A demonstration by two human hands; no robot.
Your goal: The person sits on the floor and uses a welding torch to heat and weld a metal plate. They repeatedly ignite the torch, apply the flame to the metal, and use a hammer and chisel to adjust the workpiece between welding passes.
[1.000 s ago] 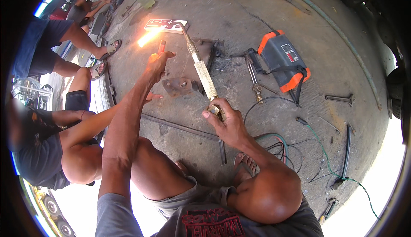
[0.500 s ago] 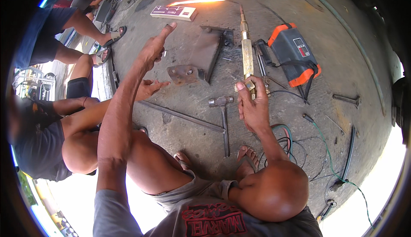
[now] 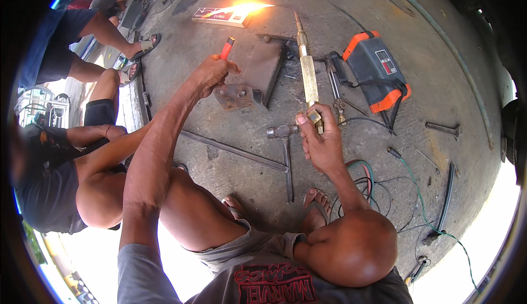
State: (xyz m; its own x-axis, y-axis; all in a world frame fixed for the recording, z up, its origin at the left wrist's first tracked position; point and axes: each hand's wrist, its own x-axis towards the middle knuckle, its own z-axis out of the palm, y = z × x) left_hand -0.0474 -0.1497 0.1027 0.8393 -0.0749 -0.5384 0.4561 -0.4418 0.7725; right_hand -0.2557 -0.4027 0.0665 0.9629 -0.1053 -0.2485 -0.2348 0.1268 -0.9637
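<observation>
My right hand (image 3: 323, 142) is closed around the valve end of a brass gas torch (image 3: 309, 76), thumb and finger at its knob. The torch points away from me, and a bright orange flame (image 3: 250, 6) trails leftward from near its tip, in front of a white and purple box (image 3: 219, 20). My left hand (image 3: 211, 74) grips a red lighter (image 3: 226, 50), its dark end sticking up out of the fist. Just right of that hand lies a rusty steel piece (image 3: 258, 73) with a drilled bracket plate (image 3: 236, 96) at its near end.
A hammer (image 3: 285, 145) lies between my feet and the torch, touching a long metal bar (image 3: 236, 150). Right of the torch stands a grey and orange welding machine (image 3: 379, 68). Cables, hoses (image 3: 368, 178) and a bolt (image 3: 443, 128) are farther right. A co-worker (image 3: 52, 183) crouches at my left.
My left hand has turned and drawn nearer, and the red lighter now shows in it. The torch has shifted slightly left, and the flame has flared larger over the box.
</observation>
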